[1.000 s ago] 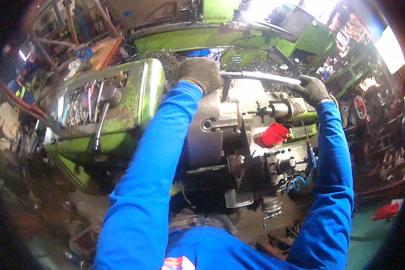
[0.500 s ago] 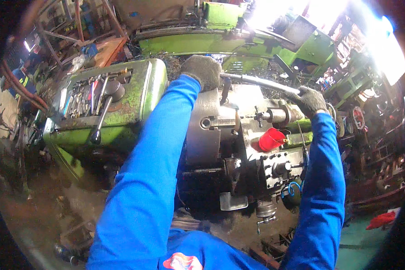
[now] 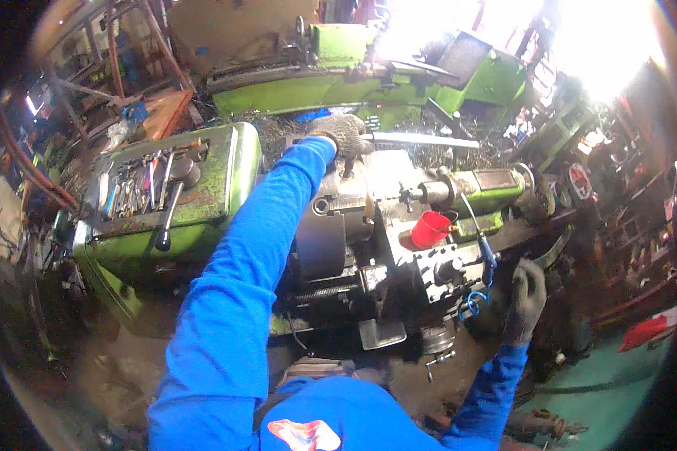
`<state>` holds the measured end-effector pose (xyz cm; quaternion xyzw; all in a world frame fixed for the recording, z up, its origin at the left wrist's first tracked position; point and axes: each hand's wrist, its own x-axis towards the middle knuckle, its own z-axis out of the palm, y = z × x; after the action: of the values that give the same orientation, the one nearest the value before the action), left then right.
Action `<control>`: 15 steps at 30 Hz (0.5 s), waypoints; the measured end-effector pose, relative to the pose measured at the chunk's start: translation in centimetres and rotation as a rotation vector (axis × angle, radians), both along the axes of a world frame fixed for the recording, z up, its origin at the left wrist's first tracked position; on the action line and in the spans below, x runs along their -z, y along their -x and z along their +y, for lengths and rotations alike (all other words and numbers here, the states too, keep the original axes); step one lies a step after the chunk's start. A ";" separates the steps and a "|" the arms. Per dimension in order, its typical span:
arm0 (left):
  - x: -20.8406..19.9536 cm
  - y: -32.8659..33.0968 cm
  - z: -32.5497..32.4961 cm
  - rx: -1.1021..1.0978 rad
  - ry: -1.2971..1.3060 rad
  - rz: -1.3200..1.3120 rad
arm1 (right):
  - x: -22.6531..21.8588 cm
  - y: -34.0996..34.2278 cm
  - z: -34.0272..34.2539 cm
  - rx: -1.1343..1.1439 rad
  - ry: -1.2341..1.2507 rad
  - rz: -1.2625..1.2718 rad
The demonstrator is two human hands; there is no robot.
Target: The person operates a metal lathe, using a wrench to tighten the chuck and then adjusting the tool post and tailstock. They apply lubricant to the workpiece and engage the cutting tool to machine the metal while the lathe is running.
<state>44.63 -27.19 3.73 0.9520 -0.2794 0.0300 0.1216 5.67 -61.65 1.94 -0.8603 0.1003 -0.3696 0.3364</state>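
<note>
At the top of the lathe chuck (image 3: 320,244), my gloved left hand (image 3: 344,134) is closed around the near end of a long metal bar (image 3: 425,140). That bar points right across the machine, its far end free. A short upright piece shows under the hand at the chuck; the grip itself is partly hidden by the glove. My gloved right hand (image 3: 526,301) is off the bar, low at the right. Its fingers are loosely bent and apart, with nothing seen in them. Closest to it is a blue-handled air gun (image 3: 487,254) with a coiled blue hose (image 3: 474,303).
A red bucket (image 3: 430,229) stands on the lathe beside the tool post (image 3: 449,268). Wrenches and other tools (image 3: 139,180) lie on the green headstock (image 3: 210,180), where a lever (image 3: 168,218) sticks out. The tailstock (image 3: 489,184) is at right. Another green machine (image 3: 293,90) stands behind.
My right hand has let go of the bar's far end and dropped down and toward me. My left hand keeps its grip. The view has shifted slightly.
</note>
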 end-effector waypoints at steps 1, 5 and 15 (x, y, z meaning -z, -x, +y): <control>-0.2 0.9 -0.5 -0.040 0.034 -0.002 | 1.7 3.0 -1.4 0.057 0.012 0.033; 1.6 3.4 -0.2 -0.110 0.204 -0.092 | 12.3 14.8 -9.4 0.261 -0.099 0.185; -3.8 7.8 1.4 -0.156 0.392 -0.190 | 37.1 34.3 -19.4 0.529 -0.205 0.669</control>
<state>36.84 -25.81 7.49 0.9217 -0.2041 0.1827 0.2747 -28.63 -81.01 -35.21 -0.8395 0.4568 -0.1324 0.2626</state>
